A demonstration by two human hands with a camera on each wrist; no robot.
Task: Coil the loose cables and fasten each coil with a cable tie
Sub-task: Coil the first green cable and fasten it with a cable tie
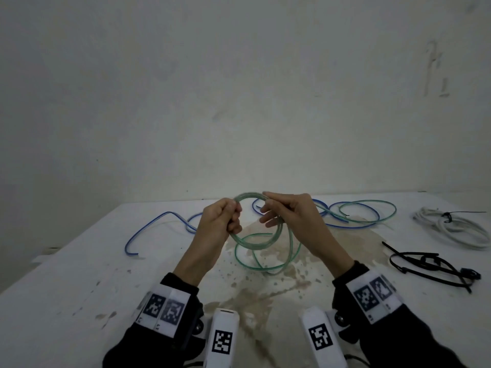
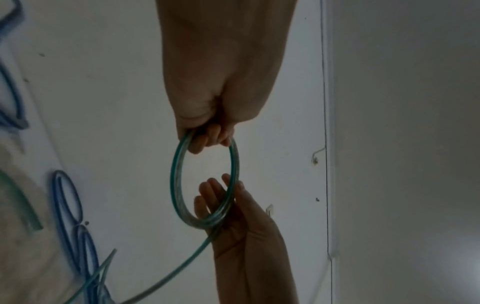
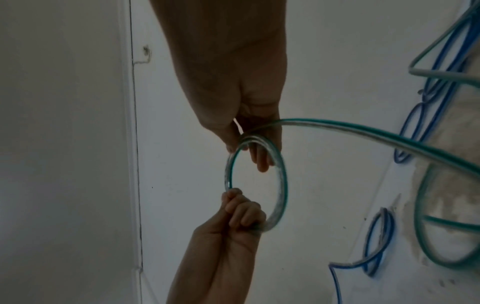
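A green-striped clear cable (image 1: pixel 248 195) is wound into a small coil held up between both hands above the white table (image 1: pixel 79 288). My left hand (image 1: pixel 235 216) grips the coil's left side with curled fingers. My right hand (image 1: pixel 268 211) pinches the right side between thumb and fairly straight fingers. In the left wrist view, the coil (image 2: pixel 175 181) hangs from my left hand (image 2: pixel 207 142) and crosses my right hand (image 2: pixel 223 191). In the right wrist view, the coil (image 3: pixel 281 191) runs from my right hand (image 3: pixel 257 156) to my left hand (image 3: pixel 241 207). The cable's loose tail (image 1: pixel 268 269) loops on the table below.
A blue cable (image 1: pixel 144 226) sprawls loose across the table's far side, behind the hands. At the far right lies a white coil (image 1: pixel 451 229) bound with a black tie (image 1: pixel 447 216). Several loose black cable ties (image 1: pixel 430 264) lie nearer on the right. Brown stains mark the middle.
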